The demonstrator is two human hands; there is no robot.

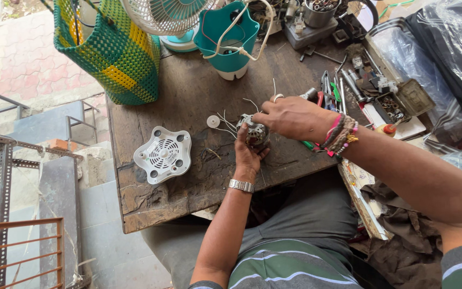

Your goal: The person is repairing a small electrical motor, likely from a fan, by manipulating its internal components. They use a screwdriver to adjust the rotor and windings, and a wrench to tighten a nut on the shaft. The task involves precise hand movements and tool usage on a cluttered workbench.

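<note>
Small electric motor [254, 134] sits near the middle of the wooden bench [188, 101], thin white wires sticking out of it to the left and up. Left hand [248, 152] comes up from below the motor, fingers [240, 130] curled around its lower and left side, gripping it; a metal watch sits on that wrist. Right hand [292, 116] is above and right of the motor, fingers bent down onto its top edge, seemingly pinching a wire, but the tips are hidden so cannot tell exactly. Ring on one finger, beaded bracelets on the wrist.

Left of the motor: small white disc [213, 121] close by, and farther left a white vented base cover [162, 154] lying flat. Beyond the motor, toward the far bench edge: teal plastic housing [228, 38] with a white cord looped over it, and a white fan [168, 16] just left of that. Green and yellow woven basket [114, 51] stands at the far left corner. Right of the motor, partly covered by the right forearm: a row of screwdrivers and pliers [331, 91], then a small open parts box [402, 101]. Clear plastic sheeting [445, 48] lies far right.
</note>
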